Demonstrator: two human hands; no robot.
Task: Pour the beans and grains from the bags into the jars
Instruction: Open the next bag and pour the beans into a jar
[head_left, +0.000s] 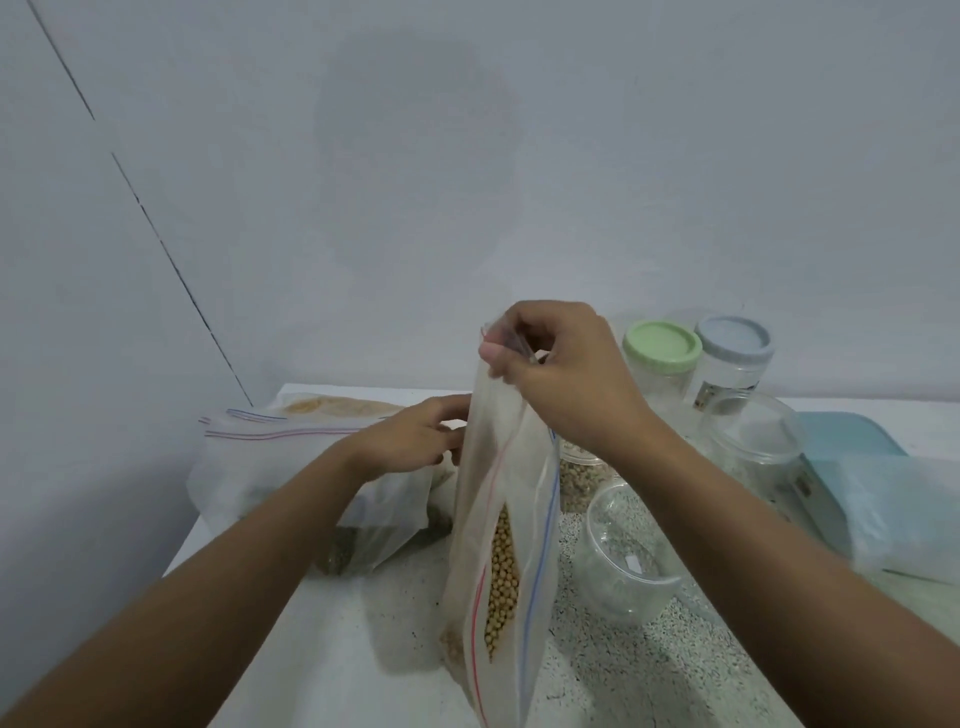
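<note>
Centre: upright zip bag (501, 545), tall, barring passage left to right at table level. Far left: heap of bags (291, 467). Right: open jar (623, 561) just beside the zip bag; lidded jars (662, 358) crowded behind; blue tray (852, 436) beyond. Free: table (322, 649), bare at near left and in a speckled strip at near right.

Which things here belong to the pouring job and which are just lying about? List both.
Job: bean bag, right hand pinching its top, left hand at its side; spare bags; empty jar; jar with beans; large jar; green-lidded jar; blue-lidded jar.
Lying about: blue tray; clear plastic over it.
</note>
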